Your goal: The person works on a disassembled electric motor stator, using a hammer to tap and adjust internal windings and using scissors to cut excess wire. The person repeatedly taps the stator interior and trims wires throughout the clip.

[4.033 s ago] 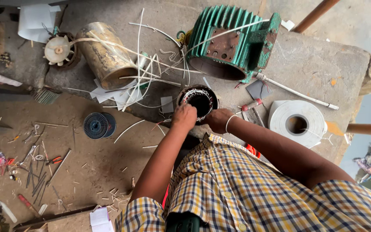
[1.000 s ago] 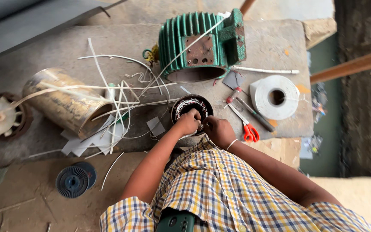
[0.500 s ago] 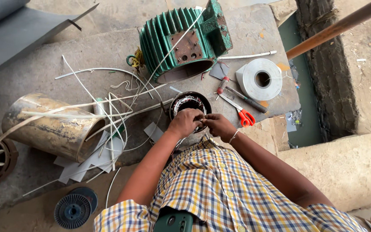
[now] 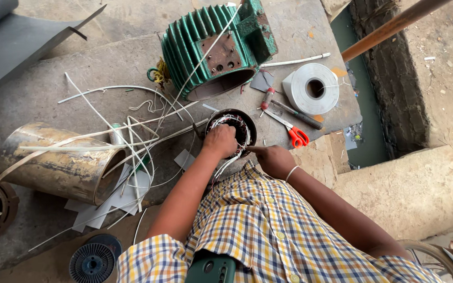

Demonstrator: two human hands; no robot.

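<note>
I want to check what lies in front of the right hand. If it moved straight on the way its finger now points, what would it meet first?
The right hand points left, toward the round stator with its copper windings. It would likely meet the stator's near rim first, close to where the left hand rests on it. Depth is hard to judge from above.
</note>
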